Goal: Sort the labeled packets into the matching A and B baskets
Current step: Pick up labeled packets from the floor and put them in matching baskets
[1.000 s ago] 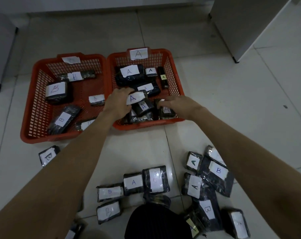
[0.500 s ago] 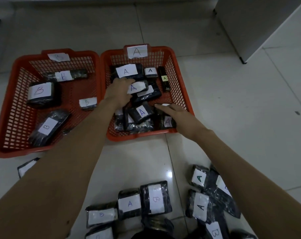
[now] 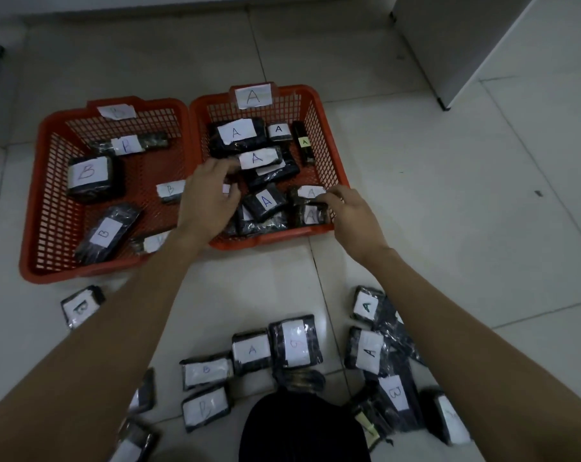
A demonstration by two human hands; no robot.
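— Basket A point(image 3: 329, 155), right; basket B point(image 3: 49, 181), left: why side by side?
— So labels are matched fast.
— Hands?
— Left hand point(image 3: 209, 198) and right hand point(image 3: 352, 211), both empty, fingers loosely spread over basket A.
— Unsorted packets point(image 3: 252, 351)?
— Left near, on the floor point(image 3: 449, 228).

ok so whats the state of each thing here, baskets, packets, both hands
A basket: on floor, holds several A packets
B basket: on floor, holds several B packets
left hand: over the A basket, fingers loosely curled, holding nothing
right hand: at the A basket's near right corner, fingers relaxed, empty
floor packets: unsorted, A and B mixed
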